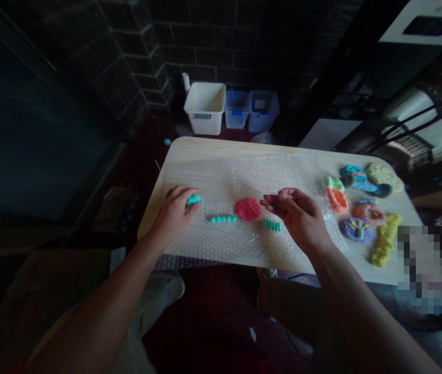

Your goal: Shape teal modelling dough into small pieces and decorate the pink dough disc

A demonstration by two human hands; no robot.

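My left hand (174,209) is closed around a turquoise clay lump (194,199) at the left of the bubble wrap (213,176). Above the right part of the wrap, my right hand (302,217) has thumb and fingers pinched together; what they hold, if anything, is too small to tell. Just left of those fingertips lies a flat, rough red clay disc (248,209). A row of small turquoise clay balls (223,219) rests between the disc and my left hand. Below my right fingertips sits a block of turquoise balls in several rows (271,225).
Modelled clay pieces crowd the table's right side: an orange and green piece (336,200), a blue boot-like shape (364,181), a purple disc (357,230) and a yellow strip (386,240). Beyond the table's far edge stand a white bin (205,117) and blue tubs (237,117).
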